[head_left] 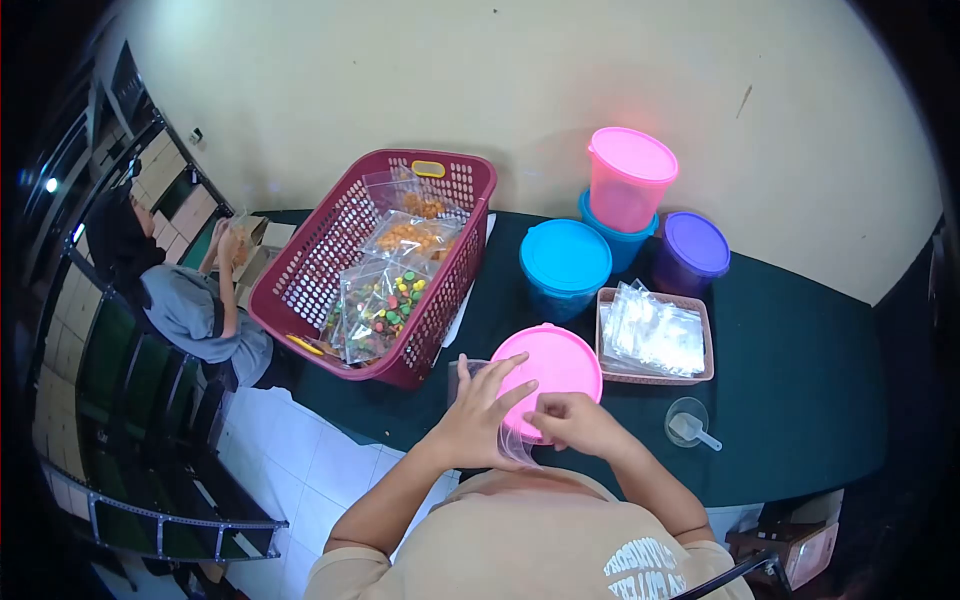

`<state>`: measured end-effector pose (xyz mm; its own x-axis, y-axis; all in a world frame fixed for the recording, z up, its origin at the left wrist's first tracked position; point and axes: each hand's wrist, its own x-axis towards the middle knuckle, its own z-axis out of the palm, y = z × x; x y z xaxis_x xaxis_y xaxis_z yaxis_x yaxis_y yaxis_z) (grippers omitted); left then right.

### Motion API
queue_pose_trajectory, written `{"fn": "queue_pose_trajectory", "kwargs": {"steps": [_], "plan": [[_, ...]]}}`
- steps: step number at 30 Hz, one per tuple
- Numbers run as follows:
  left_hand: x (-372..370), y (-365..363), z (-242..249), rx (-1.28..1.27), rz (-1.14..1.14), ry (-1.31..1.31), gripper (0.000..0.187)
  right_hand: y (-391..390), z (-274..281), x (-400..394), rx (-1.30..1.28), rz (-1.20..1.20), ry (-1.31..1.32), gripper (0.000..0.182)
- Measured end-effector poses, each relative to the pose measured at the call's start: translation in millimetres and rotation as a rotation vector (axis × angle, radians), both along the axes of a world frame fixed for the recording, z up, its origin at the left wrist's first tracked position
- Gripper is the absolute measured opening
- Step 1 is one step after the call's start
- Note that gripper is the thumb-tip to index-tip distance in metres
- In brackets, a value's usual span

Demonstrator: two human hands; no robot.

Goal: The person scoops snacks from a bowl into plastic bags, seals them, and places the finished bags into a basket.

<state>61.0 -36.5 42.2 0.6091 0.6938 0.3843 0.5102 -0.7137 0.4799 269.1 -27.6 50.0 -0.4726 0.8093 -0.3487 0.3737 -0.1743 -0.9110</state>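
Note:
My left hand (478, 415) lies with its fingers spread at the left edge of a round pink lid (550, 370). A clear plastic bag (515, 447) runs under this hand and shows on both sides of it. My right hand (578, 424) is closed, thumb and forefinger pinched at the bag's edge over the front of the lid. The pinched part is mostly hidden by the fingers. What stands beneath the lid is barely visible.
A maroon basket (440, 300) holds bagged snacks. Blue (565, 260), pink (632, 175) and purple (695, 245) tubs stand behind. To the right are a tray (655, 379) of clear bags (655, 332) and a cup (672, 410) with a scoop (690, 428). Another person (195, 300) sits left.

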Motion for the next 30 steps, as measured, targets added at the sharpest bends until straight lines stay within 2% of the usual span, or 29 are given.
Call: {"fn": "queue_pose_trajectory", "kwargs": {"steps": [4, 6, 10, 12, 19, 21, 22, 25, 26, 28, 30], "plan": [[0.3, -1.6, -0.5, -0.01, 0.003, 0.05, 0.115, -2.3, -14.8, 3.2, 0.093, 0.034, 0.047, 0.023], [-0.8, -1.7, 0.9, -0.028, 0.0, 0.054, 0.115, -0.3, -17.8, 5.0, 0.251, 0.049, -0.026, 0.02], [-3.0, -2.4, 1.2, -0.011, -0.002, 0.0, 0.111, -7.0, -0.4, 6.7, 0.319, 0.022, -0.113, 0.018], [-6.2, -1.3, -0.2, -0.003, 0.002, -0.004, 0.109, -8.4, 0.2, 8.3, 0.483, -0.028, -0.246, 0.019], [-7.6, -4.2, -10.5, 0.041, 0.036, -0.191, 0.103, -8.1, -5.0, 8.3, 0.439, -0.018, -0.266, 0.021], [-11.6, -1.2, -16.2, 0.075, 0.056, -0.214, 0.102, -7.4, -11.4, 10.2, 0.39, -0.13, 0.13, 0.027], [-16.2, 0.7, -19.1, 0.114, 0.084, -0.258, 0.102, -8.9, -13.9, 11.5, 0.39, -0.128, 0.129, 0.027], [-29.6, 0.3, -25.3, 0.159, 0.142, -0.323, 0.102, -15.1, -34.6, 19.5, 0.766, -0.022, -0.233, 0.032], [-34.0, -1.1, -27.1, 0.162, 0.17, -0.345, 0.102, -18.3, -45.4, 22.5, 0.769, -0.021, -0.235, 0.032], [-41.8, -4.4, -28.2, 0.164, 0.185, -0.335, 0.103, -26.7, -65.1, 27.6, 0.907, 0.207, -0.418, 0.031], [-46.6, -8.8, -30.9, 0.152, 0.249, -0.335, 0.104, -31.7, -84.2, 30.7, 0.922, 0.212, -0.402, 0.028]]}}
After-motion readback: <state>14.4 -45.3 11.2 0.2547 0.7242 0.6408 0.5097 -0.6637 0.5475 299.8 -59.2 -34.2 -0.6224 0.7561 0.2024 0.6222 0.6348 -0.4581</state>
